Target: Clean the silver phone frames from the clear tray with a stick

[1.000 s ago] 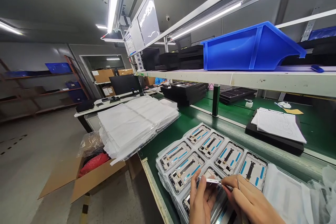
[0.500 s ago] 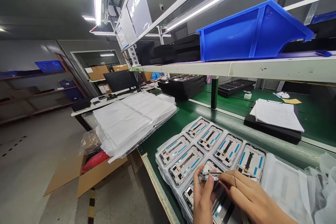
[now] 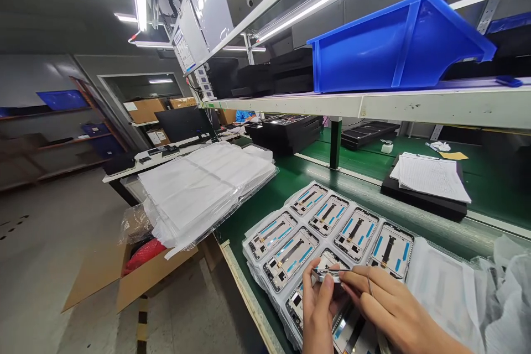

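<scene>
Over a white plastic tray [image 3: 269,294], my left hand [image 3: 318,310] is closed round a phone screen assembly [image 3: 327,275], tilted so that mostly its edge shows. My right hand [image 3: 385,298] pinches thin metal tweezers [image 3: 370,286] against the near side of that assembly. Their tips are hidden behind the fingers. In the tray's pockets lie several similar phone screen assemblies [image 3: 292,257], each with a dark flex cable and blue strips. My hands cover some of the pockets nearest me.
White foam sheets [image 3: 443,293] cover the tray's right end. A stack of white sheets [image 3: 203,188] overhangs the table's left side, above an open cardboard box [image 3: 153,282]. Papers [image 3: 431,177] rest on a black block. A blue bin [image 3: 381,55] stands on the overhead shelf.
The camera view has shifted slightly, moving the whole scene a little left. Both hands stay together on the phone screen assembly, with barely any change in grip.
</scene>
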Available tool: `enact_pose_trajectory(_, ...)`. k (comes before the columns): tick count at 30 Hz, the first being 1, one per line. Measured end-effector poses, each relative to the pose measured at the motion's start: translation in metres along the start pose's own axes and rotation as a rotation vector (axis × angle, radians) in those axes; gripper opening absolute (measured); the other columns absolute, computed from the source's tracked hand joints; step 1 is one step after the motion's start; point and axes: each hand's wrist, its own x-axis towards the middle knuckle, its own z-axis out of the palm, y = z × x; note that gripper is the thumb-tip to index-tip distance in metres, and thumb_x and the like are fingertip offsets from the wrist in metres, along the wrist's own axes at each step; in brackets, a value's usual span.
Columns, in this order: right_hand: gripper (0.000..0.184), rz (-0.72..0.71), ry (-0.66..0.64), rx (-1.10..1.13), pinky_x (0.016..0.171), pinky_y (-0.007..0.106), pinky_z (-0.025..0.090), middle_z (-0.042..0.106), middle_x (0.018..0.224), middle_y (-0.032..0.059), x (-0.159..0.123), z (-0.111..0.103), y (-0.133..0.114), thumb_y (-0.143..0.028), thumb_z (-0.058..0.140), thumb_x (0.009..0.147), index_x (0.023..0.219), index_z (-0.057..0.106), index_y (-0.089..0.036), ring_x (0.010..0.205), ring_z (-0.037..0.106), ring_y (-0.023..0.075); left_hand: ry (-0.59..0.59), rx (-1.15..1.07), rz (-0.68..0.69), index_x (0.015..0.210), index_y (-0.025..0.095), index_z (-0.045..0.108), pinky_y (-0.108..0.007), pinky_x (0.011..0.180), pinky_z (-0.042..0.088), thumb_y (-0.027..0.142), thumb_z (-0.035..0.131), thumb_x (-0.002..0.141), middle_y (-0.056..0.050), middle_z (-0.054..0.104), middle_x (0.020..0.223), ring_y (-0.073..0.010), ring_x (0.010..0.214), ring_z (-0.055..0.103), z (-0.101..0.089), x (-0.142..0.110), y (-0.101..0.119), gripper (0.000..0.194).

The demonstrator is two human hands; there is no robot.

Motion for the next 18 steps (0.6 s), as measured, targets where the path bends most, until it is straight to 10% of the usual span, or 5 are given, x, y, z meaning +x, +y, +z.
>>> enact_pose_trajectory(18, 0.013, 0.223, 0.035, 0.147, 0.073, 0.029, 0.054, 0.069, 0.1, 0.0093, 0.005, 0.002, -0.005, -0.008, 0.051, 0.098, 0.091, 0.052, -0.019, 0.086, 0.064, 0.0166, -0.03, -0.179, -0.024, 0.151, 0.022, 0.036, -0.046, 0.097, 0.052, 0.049, 0.091, 0.064, -0.018, 0.071, 0.115, -0.0356, 0.109, 0.067, -0.01, 0.004, -0.002, 0.106)
